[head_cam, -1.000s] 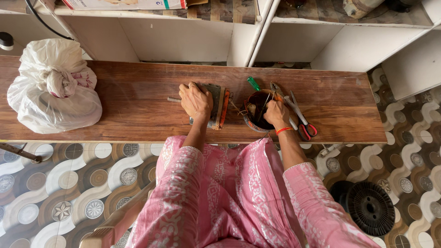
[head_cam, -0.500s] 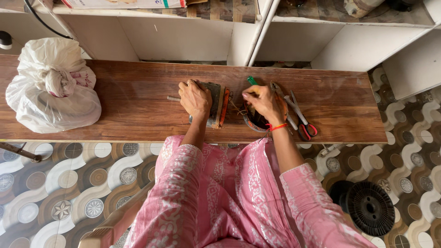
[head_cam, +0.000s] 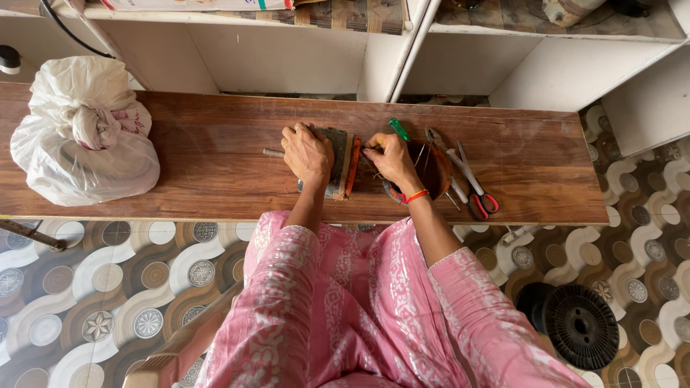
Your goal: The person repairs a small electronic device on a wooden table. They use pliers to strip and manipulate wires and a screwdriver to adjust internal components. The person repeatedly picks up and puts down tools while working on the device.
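Observation:
My left hand point(head_cam: 307, 152) rests on top of a small grey-green block-like object point(head_cam: 336, 162) with an orange edge, in the middle of the long wooden board point(head_cam: 215, 158). A thin metal rod point(head_cam: 273, 152) sticks out to the left from under that hand. My right hand point(head_cam: 392, 158) is beside the block's right edge, its fingers pinched together at the orange side; whether it holds something small I cannot tell. Just right of it sits a dark round bowl point(head_cam: 435, 172) with tools in it.
A tied white plastic bag point(head_cam: 83, 144) lies at the board's left end. A green-handled tool point(head_cam: 399, 129), pliers point(head_cam: 449, 154) and red-handled scissors point(head_cam: 480, 197) lie by the bowl. White shelving point(head_cam: 402, 50) stands behind. A black spool point(head_cam: 578, 327) rests on the patterned floor.
My right hand has left the bowl and moved left to the block's orange edge. My left hand stays on the block.

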